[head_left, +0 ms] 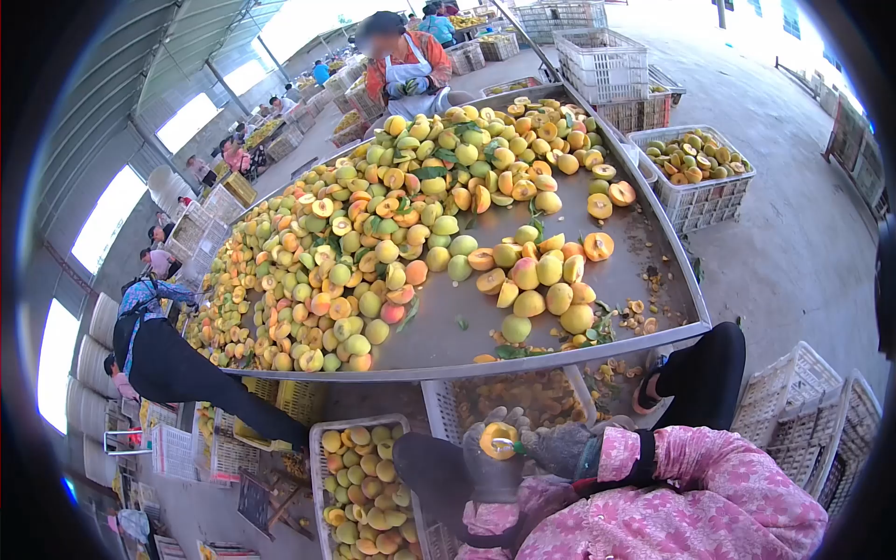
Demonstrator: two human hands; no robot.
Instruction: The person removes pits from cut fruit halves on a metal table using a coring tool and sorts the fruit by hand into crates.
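Note:
Both of my hands wear grey gloves and meet low in the view, in front of the table's near edge. My left hand (493, 471) is closed around a cut yellow-orange fruit (498, 439), its cut side facing up. From the right, my right hand (558, 450) reaches to the fruit, fingers closed on a small tool (515, 448) whose tip touches the flesh. Most of the tool is hidden by the glove. Beyond them, a large heap of whole and halved fruit (355, 252) lies on the metal-rimmed table (439, 350).
Below the table's near edge is a crate (583, 397) of cut pieces. A crate (317, 467) of halves stands left of my hands, another (695, 201) right of the table. Stacked empty crates (793, 411) are at right. Co-workers stand across (411, 70) and at left (154, 327).

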